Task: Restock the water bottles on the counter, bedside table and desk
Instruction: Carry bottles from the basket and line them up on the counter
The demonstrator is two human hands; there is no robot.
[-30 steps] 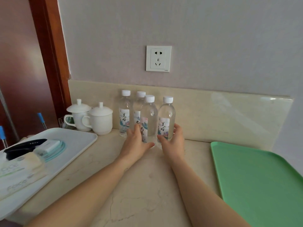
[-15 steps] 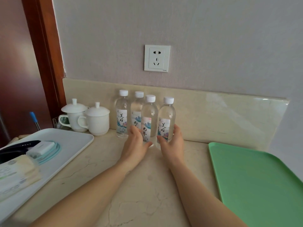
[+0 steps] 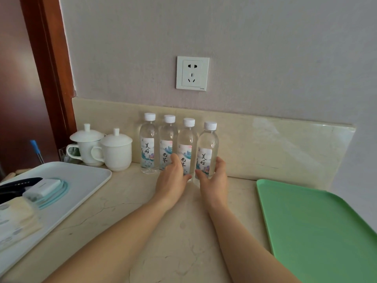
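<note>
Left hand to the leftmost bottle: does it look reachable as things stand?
Probably yes, once it lets go. The left hand holds the third bottle; the leftmost bottle stands two places left, with bare counter in front and the cups clear of the path.

Upright in a row on the counter (image 3: pixel 183 231), clear with white caps and printed labels: leftmost bottle (image 3: pixel 149 144); second bottle (image 3: pixel 168 137); third bottle (image 3: pixel 187 141), gripped by the left hand (image 3: pixel 173 180); rightmost bottle (image 3: pixel 207 146), gripped by the right hand (image 3: pixel 214 183).

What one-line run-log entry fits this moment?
left hand: grips third-from-left clear plastic water bottle | right hand: grips rightmost clear plastic water bottle | both upright on beige marble counter
</note>
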